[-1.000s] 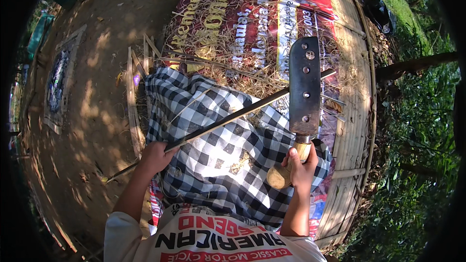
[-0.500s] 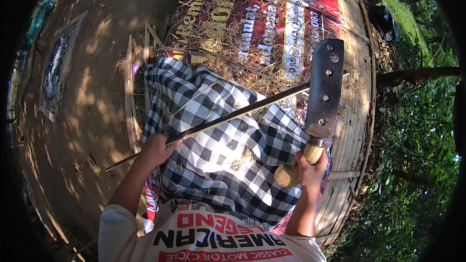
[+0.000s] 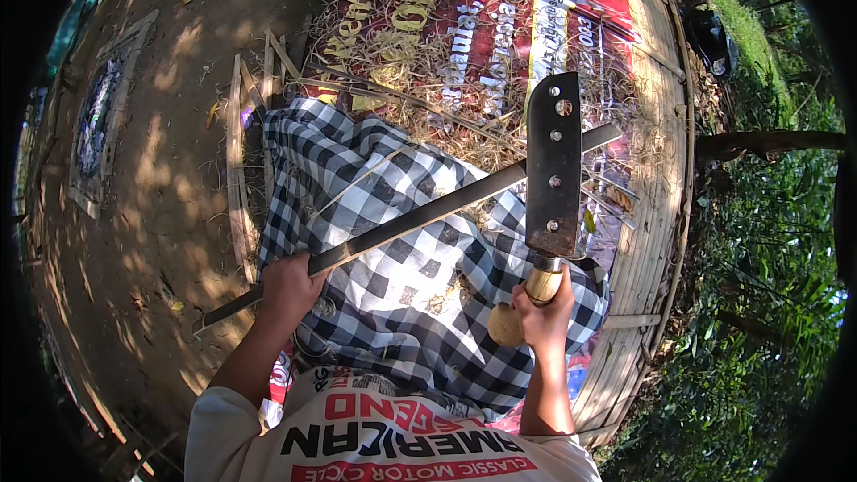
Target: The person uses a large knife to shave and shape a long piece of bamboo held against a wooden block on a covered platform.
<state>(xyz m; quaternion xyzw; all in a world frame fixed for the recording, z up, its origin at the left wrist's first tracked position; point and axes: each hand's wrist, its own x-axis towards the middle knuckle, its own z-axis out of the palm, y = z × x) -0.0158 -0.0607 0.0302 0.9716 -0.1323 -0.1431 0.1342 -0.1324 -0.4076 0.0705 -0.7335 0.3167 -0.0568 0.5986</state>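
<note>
Over checkered cloth (image 3: 402, 290), the left grip (image 3: 290, 286) holds a dark, pale-edged strip (image 3: 420, 217), the right grip (image 3: 544, 314) a holed cleaver (image 3: 553, 161).

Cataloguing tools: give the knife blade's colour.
The blade is dark grey, nearly black, showing best in the head view.

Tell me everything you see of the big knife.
The knife has a broad, dark, metal-looking blade with five round light spots, holes or studs. A collar joins it to a pale, wood-looking handle ending in a rounded knob. The right hand grips the handle; the blade points away from the person, crossing over the dark strip. Whether they touch is unclear.
</note>
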